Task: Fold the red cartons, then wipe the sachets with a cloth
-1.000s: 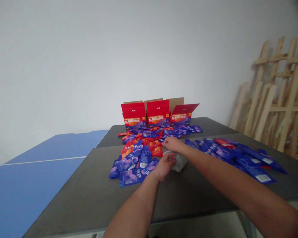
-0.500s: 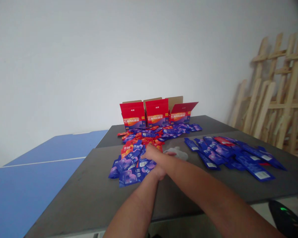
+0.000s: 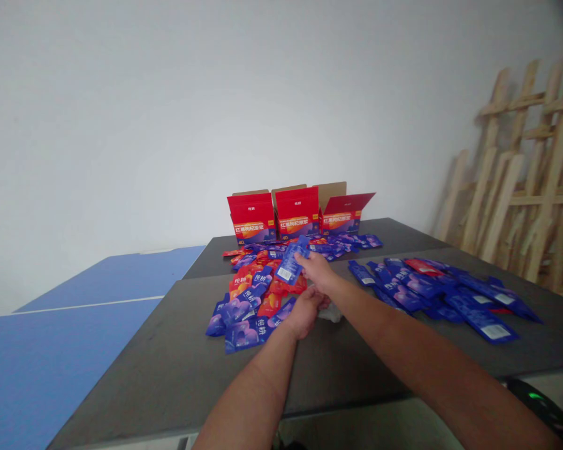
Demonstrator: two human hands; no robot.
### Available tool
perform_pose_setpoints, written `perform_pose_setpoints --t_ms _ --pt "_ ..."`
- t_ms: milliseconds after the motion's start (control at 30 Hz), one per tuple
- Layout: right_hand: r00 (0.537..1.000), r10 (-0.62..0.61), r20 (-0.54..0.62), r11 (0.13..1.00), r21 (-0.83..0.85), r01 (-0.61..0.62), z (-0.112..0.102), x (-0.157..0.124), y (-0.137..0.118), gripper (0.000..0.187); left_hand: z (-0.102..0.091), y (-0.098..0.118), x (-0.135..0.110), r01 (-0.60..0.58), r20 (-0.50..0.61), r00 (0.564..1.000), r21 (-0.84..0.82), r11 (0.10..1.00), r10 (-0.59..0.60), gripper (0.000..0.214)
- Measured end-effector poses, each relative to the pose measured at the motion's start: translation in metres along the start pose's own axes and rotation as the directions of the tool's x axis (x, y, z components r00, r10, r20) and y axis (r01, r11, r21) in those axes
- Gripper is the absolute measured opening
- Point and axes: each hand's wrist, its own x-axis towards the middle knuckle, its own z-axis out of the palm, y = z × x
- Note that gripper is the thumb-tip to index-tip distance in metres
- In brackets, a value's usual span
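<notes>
My right hand (image 3: pixel 316 270) is raised a little above the dark table (image 3: pixel 178 369) and pinches a blue sachet (image 3: pixel 290 264) that sticks up to its left. My left hand (image 3: pixel 306 310) rests on the table just below it, fingers curled on a crumpled clear plastic bag (image 3: pixel 329 314) that is mostly hidden by both hands. A heap of blue and red sachets (image 3: pixel 248 306) lies right beside the left hand. Another spread of mostly blue sachets (image 3: pixel 443 294) lies to the right.
Three open red boxes (image 3: pixel 296 217) stand at the table's far end, with more sachets in front of them. A blue table (image 3: pixel 42 337) adjoins on the left. Wooden frames (image 3: pixel 525 181) lean on the wall at right. A dark object with a green light (image 3: pixel 537 403) sits low right.
My right hand reached left into the heap, then lifted away holding a blue sachet. My left hand stayed on the plastic bag.
</notes>
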Motion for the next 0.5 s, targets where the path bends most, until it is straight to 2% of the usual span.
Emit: perform_pose_setpoints --t_ms 100,167,233,300,367,433,500 --pt "0.993 -0.114 -0.026 0.991 0.071 0.115 -0.038 -0.020 0.007 0.037 -0.006 0.009 0.002 0.043 -0.046 0.998 -0.133 0.990 -0.050 0.024" --pt "0.986 -0.169 -0.005 0.985 0.039 0.169 -0.058 -0.035 0.015 0.034 -0.006 0.019 -0.001 0.078 0.035 0.997 -0.239 0.968 -0.071 0.041" --pt "0.984 -0.175 0.033 0.983 -0.046 0.177 -0.069 -0.048 0.025 0.033 -0.004 0.026 -0.007 0.171 0.168 0.977 -0.263 0.950 -0.129 0.057" --pt "0.981 -0.180 0.065 0.973 -0.132 0.188 -0.072 -0.057 0.036 0.034 -0.001 0.030 -0.013 0.273 0.262 0.942 -0.228 0.935 -0.211 0.064" --pt "0.972 -0.220 0.080 0.956 -0.181 0.231 -0.069 -0.060 0.047 0.036 0.000 0.031 -0.017 0.331 0.292 0.919 -0.201 0.922 -0.267 0.062" --pt "0.960 -0.272 0.060 0.942 -0.188 0.279 -0.064 -0.061 0.057 0.042 0.000 0.032 -0.019 0.329 0.270 0.925 -0.214 0.920 -0.268 0.057" --pt "0.947 -0.320 0.016 0.929 -0.191 0.317 -0.060 -0.060 0.065 0.048 -0.001 0.035 -0.019 0.280 0.227 0.948 -0.258 0.925 -0.224 0.053"
